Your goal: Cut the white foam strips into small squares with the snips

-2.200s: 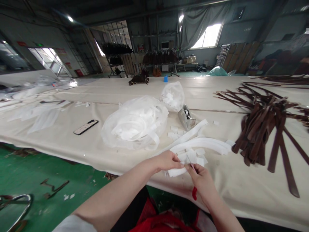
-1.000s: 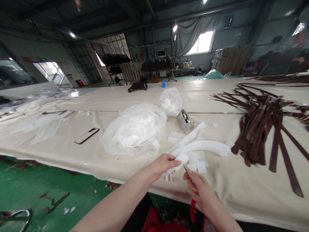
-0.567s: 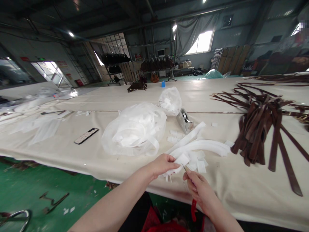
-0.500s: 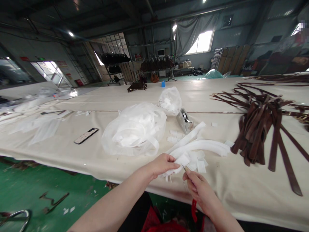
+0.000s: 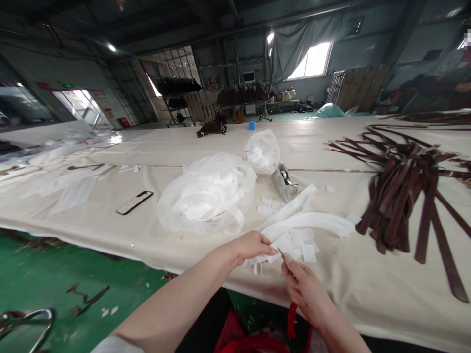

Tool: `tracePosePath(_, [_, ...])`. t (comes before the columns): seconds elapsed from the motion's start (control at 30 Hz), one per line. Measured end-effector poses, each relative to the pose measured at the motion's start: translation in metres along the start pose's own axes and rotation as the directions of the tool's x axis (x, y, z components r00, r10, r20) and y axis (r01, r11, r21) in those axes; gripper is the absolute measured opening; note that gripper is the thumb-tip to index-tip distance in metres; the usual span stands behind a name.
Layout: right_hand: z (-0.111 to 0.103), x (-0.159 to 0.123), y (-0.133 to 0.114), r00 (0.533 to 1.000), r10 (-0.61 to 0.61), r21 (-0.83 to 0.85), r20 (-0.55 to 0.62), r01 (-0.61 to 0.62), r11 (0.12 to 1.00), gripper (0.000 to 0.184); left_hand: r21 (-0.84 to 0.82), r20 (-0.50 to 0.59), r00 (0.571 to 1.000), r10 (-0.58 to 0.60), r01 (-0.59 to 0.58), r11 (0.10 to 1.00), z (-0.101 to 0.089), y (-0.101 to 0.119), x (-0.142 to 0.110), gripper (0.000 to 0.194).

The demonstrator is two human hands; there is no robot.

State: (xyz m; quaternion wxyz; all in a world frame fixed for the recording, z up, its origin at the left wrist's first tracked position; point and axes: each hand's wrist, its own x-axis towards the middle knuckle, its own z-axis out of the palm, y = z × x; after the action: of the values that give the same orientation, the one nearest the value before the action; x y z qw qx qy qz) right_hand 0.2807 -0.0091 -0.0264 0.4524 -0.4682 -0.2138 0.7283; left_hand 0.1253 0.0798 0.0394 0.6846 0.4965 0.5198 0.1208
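Note:
My left hand is closed, pinching the end of a white strip between thumb and fingers near the table's front edge. Just to its right, my right hand wraps round small scissors, whose dark pointed tips reach towards that strip; most of the tool is hidden in the fingers. Below this hand hangs a red band; what it is fixed to I cannot see. Small cut white pieces lie in a loose pile beyond the hands, beside longer white strips bundled across the cloth.
A clear bag of white strips sits ahead, a smaller bag behind it. Beside them stands a tape dispenser. A phone lies left, brown leather straps right, all on the cream-covered table.
The view has shifted slightly, so the table things appear a little to the right. Both hands stay close together at the white strip, with the scissor tips still beside it.

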Motion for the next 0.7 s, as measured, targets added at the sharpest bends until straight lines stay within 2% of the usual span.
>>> tracePosePath(0.2, [0.000,0.003,0.000,0.999,-0.022,0.043,0.027,0.021,0.999,0.048,0.078,0.057,0.998,-0.012,0.007,0.997,0.002,0.009,0.000,0.025])
tracePosePath(0.43, [0.004,0.005,-0.005,1.000,0.019,0.018,-0.002,-0.019,1.000,0.052,0.063,0.057,0.998,-0.035,0.032,0.997,0.003,0.012,0.005,0.017])
tracePosePath(0.7, [0.005,0.014,-0.001,0.996,0.077,0.049,-0.044,-0.075,0.996,0.049,0.131,0.067,0.997,-0.047,0.038,0.991,-0.005,0.004,0.021,0.026])
